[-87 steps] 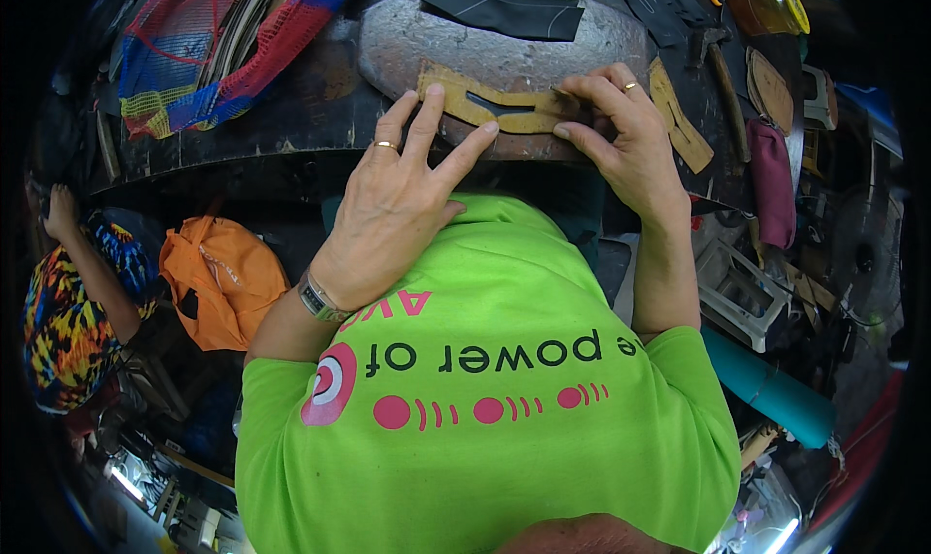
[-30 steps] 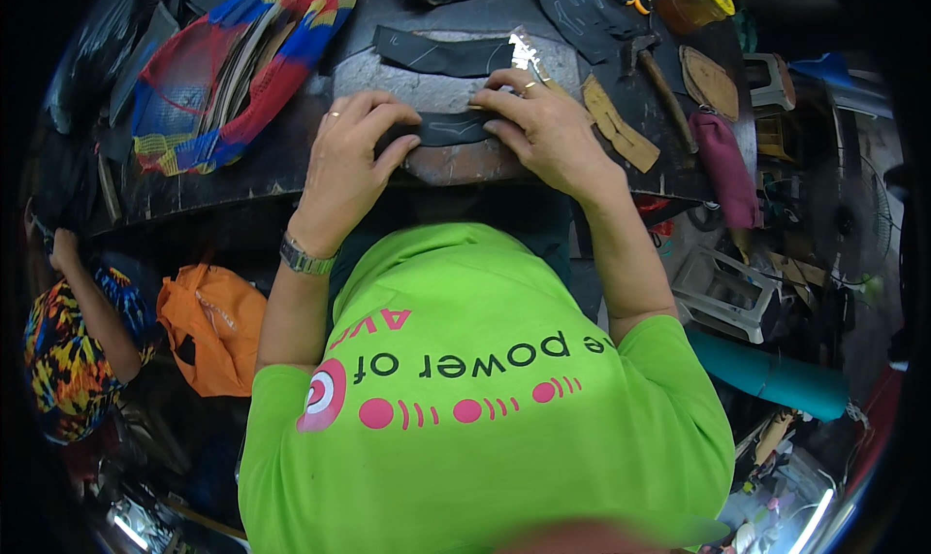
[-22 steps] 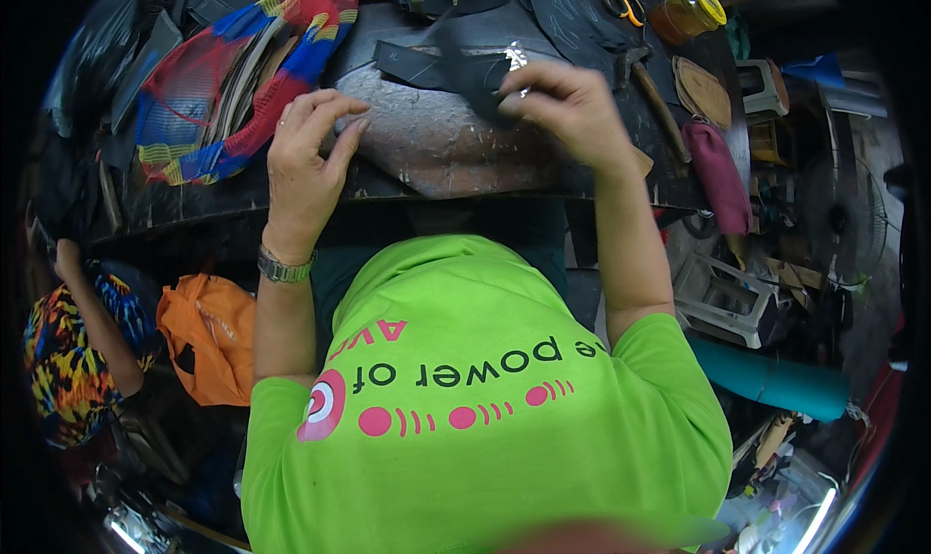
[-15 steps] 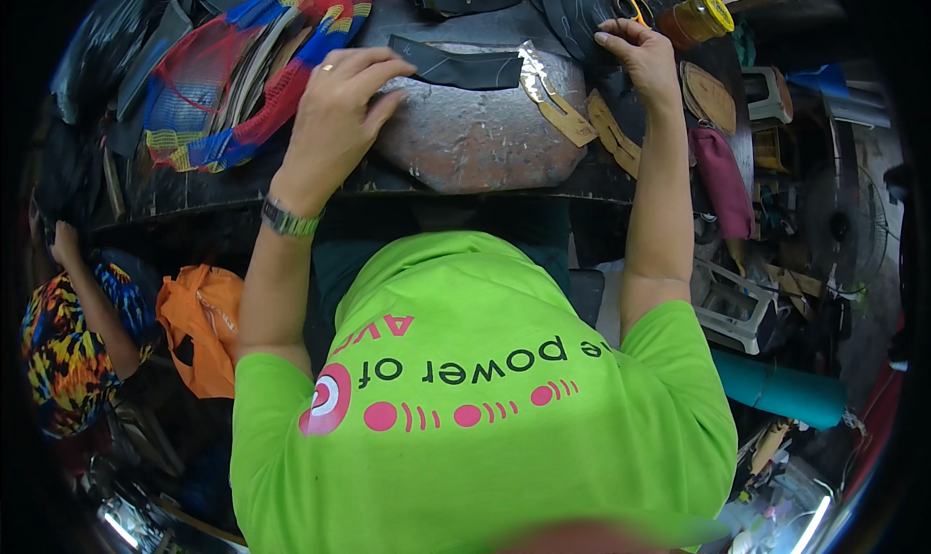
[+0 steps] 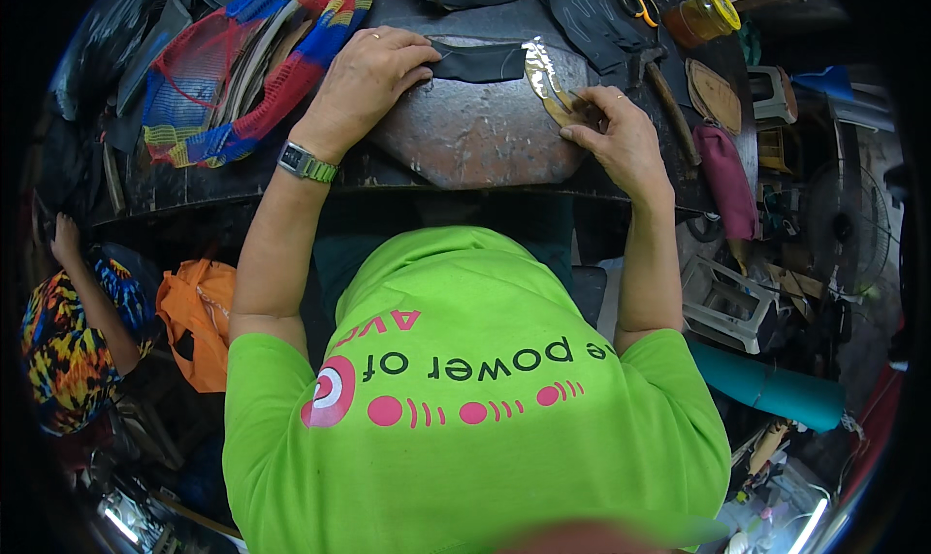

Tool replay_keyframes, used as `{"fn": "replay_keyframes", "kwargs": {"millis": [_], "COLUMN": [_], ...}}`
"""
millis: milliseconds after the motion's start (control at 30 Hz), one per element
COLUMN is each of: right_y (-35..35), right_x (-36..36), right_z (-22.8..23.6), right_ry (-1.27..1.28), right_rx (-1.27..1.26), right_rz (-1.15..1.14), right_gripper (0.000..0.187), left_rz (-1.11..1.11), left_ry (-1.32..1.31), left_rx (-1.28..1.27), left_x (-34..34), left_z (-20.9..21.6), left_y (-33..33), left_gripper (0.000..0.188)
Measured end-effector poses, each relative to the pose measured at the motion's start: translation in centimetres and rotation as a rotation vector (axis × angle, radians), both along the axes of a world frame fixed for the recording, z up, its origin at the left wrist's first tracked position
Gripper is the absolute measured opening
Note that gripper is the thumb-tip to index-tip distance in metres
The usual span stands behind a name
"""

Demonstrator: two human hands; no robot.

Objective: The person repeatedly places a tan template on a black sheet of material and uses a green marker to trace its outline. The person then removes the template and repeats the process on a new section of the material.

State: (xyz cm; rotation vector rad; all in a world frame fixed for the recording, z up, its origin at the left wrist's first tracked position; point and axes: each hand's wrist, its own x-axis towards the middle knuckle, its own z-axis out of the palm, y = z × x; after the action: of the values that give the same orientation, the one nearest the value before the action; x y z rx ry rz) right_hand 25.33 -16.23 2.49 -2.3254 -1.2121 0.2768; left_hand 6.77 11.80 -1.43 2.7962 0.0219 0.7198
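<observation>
From my head, through the left of two side-by-side fisheye cameras, I look steeply down over my own front. My green shirt [image 5: 475,321] sits close, filling the lower middle; a blurred shape [image 5: 592,537] at the bottom edge seems nearest the lens. My left hand [image 5: 373,79] and right hand [image 5: 619,135] lie farther out, upper middle, over the worktable [image 5: 262,178], whose edge bends toward the dark rim.

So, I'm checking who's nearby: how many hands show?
3: left hand at the dark strip, right hand at the gold template, a co-worker's hand at the picture's far left; others may be hidden.
</observation>
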Motion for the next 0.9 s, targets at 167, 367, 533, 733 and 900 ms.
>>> {"fn": "replay_keyframes", "kwargs": {"millis": [167,367,533,733,900], "right_y": [-0.2,-0.2,-0.6,-0.8,-1.3], "right_x": [0.2,0.7,0.7,1.1,1.8], "right_z": [-0.4,-1.3,-1.8,-3.2,-4.2], "right_ry": [0.185,0.265,0.390,0.494,0.574], "right_rx": [-0.019,0.022,0.147,0.283,0.329], "right_rz": [-0.140,-0.146,-0.153,-0.143,-0.109], "right_gripper": [0.049,0.050,0.047,0.043,0.042], "left_rz": [-0.022,0.063,0.051,-0.116,-0.142], "left_ry": [-0.035,0.108,0.060,0.049,0.255], "left_rx": [0.042,-0.023,-0.048,-0.392,-0.716], "left_x": [0.0,0.1,0.6,-0.6,-2.1], "left_z": [-0.1,0.5,1.3,2.5,2.2], "left_y": [-0.3,-0.4,-0.5,-2.4,-4.4], "left_gripper": [0.027,0.039,0.036,0.022,0.018]}}
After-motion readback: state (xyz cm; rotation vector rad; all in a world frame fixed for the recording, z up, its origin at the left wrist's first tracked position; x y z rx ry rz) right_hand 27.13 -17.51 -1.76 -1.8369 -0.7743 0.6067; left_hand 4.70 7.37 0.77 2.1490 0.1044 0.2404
